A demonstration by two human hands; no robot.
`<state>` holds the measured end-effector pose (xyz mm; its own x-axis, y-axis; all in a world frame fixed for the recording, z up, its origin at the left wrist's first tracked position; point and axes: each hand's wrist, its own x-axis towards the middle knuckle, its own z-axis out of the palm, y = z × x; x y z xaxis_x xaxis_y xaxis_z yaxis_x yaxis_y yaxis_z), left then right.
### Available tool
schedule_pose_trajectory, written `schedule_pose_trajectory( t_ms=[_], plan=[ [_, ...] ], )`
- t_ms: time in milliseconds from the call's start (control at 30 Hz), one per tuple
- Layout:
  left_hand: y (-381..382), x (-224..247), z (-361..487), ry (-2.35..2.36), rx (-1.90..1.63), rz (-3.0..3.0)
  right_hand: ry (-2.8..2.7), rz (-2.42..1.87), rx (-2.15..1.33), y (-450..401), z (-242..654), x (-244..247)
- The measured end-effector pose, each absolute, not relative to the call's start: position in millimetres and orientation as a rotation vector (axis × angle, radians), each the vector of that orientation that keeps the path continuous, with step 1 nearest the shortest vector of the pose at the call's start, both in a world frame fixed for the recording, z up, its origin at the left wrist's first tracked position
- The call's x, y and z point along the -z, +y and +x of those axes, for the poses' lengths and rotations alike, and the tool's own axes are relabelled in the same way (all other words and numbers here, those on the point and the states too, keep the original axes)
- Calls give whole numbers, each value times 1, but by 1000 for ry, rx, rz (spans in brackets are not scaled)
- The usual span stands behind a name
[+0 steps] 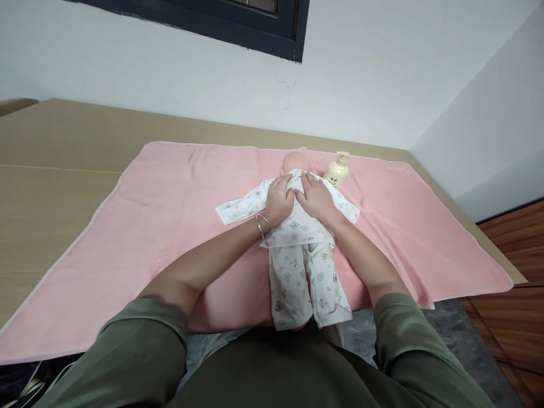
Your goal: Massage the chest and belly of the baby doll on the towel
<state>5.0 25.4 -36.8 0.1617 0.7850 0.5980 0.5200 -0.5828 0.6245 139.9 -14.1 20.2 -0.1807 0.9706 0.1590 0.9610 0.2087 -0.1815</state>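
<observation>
A baby doll [296, 162] lies on a pink cloth [182, 192], dressed in a white patterned top [295, 229] and matching trousers [291, 283]. Its head points to the wall and no face shows. Both of my hands rest on the upper part of the top. My left hand [279, 199], below which a bracelet circles the wrist, lies flat on the left side. On the right side lies my right hand [315, 197], its fingers stretched toward the doll's head. The thumbs are close together near the middle. The doll's sleeves spread out to both sides.
A cream pump bottle [336, 171] stands on the cloth just right of the doll's head. The wooden table [55, 136] runs along a white wall with a dark window frame [255, 28]. Wooden cabinets [514, 243] are at the right.
</observation>
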Motion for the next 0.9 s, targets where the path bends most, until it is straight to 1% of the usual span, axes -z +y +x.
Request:
schedule_pose_trajectory(
  t_ms=[900],
  plan=[
    [20, 36, 10, 1273, -1424, 2147, -2264, -1849, -56, -15, 144, -19]
  ],
)
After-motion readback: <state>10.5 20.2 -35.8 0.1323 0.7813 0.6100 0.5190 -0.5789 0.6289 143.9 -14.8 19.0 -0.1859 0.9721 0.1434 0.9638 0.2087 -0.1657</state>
